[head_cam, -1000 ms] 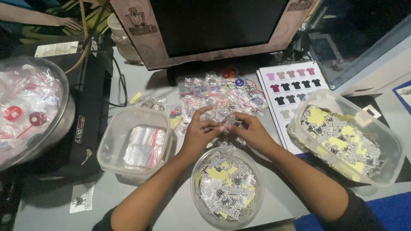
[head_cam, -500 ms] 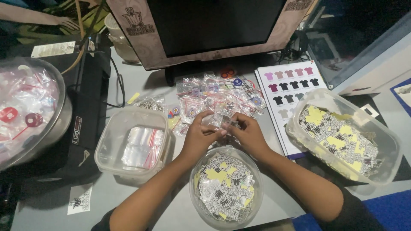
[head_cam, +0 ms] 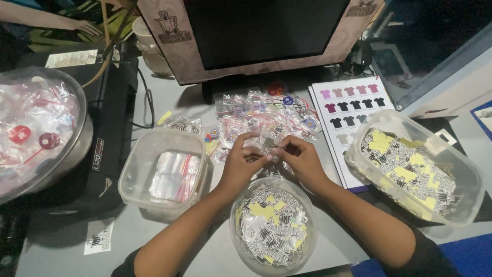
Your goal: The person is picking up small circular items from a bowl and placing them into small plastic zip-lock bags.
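A small clear plastic packet [head_cam: 267, 146] is pinched between the fingertips of the left hand [head_cam: 241, 163] and the right hand [head_cam: 302, 160], both closed on it above the grey table [head_cam: 128, 238], just beyond the rim of a round clear tub [head_cam: 273, 228] filled with black-and-white stickers and yellow backing scraps. Behind the hands a loose heap of filled little bags [head_cam: 264, 114] with red zip strips and coloured round badges is spread in front of the dark monitor [head_cam: 261, 28]. To the left, a rectangular clear container [head_cam: 163, 172] holding flat empty zip bags is seen, and beside it a black printer [head_cam: 105, 128]. At far left a metal bowl [head_cam: 38, 131] is piled with bagged items, two red discs among them. To the right, a white sheet printed with rows of small shirt shapes [head_cam: 348, 110] in pink, maroon, black and grey lies partly under a larger clear tub [head_cam: 415, 172] of the same stickers. A white rectangular sticker [head_cam: 99, 237] with a dark emblem lies near the table's front edge.
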